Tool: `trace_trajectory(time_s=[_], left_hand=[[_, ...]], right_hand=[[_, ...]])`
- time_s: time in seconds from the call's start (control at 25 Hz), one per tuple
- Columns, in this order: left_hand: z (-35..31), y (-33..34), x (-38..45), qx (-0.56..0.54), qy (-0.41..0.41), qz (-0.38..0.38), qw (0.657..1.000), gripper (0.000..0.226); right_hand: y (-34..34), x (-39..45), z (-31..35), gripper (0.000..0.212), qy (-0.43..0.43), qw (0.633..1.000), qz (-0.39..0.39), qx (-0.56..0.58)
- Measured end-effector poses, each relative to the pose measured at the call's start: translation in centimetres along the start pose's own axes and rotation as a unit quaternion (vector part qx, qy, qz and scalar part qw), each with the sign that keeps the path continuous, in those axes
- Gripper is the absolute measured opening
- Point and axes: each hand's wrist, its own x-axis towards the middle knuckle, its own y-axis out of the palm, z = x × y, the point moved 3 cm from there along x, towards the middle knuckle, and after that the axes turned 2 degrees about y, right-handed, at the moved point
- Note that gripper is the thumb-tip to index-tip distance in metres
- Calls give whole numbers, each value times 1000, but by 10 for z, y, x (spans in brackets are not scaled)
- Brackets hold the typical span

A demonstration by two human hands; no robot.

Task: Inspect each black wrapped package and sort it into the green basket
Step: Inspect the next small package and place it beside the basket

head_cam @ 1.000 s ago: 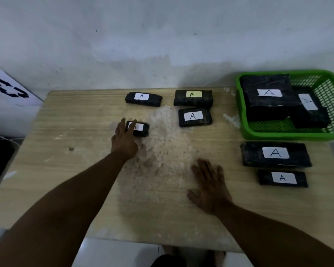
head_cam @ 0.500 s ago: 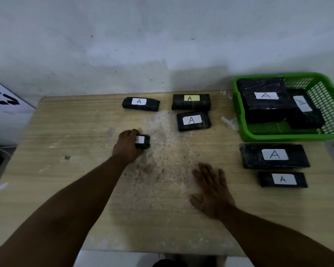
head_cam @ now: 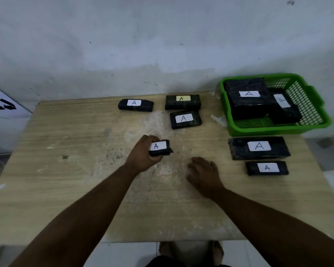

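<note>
Your left hand point(head_cam: 143, 153) grips a small package point(head_cam: 160, 148), label "A" up. Your right hand point(head_cam: 203, 175) rests loosely curled, holding nothing, on the table point(head_cam: 66, 189), near the basket point(head_cam: 278, 128).

We see the left hand point(head_cam: 143, 153) gripping a small black package point(head_cam: 161, 148), label up, mid-table point(head_cam: 66, 189). The right hand point(head_cam: 203, 174) rests nearby, fingers loosely curled. The green basket point(head_cam: 278, 128) sits far right.

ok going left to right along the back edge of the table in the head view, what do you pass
white-labelled package → yellow-labelled package → green basket, holding two packages
</note>
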Motion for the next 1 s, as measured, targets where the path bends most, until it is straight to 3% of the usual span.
trace_trajectory(time_s=[0.04,0.08,0.16,0.28,0.72,0.8,0.88,0.96,1.0], left_hand=[[-10,6,-2,-11,18,12,1000,51],[-19,13,-4,-18,32,27,999,52],[-37,22,-8,-22,57,49,997,54],[-58,33,-12,-30,88,53,994,54],[-111,57,-25,-32,140,47,989,50],[-114,57,-26,-74,94,37,992,49],[-116,56,-29,-208,-42,47,976,38],[-115,58,-36,-391,-191,73,897,24],[-115,58,-40,-447,-225,78,862,23]], right_hand=[[-10,1,4,40,44,992,-26,111],[-18,2,9,30,95,962,-41,252],[-31,-1,20,24,173,870,-33,461],[-45,-10,24,23,209,804,2,557],[-70,-39,-1,16,179,803,-63,565],[-71,-41,-6,16,175,799,-74,571],[-72,-43,-11,17,179,789,-79,583],[-73,-45,-16,17,191,769,-74,605],[-73,-47,-17,16,197,760,-67,616]])
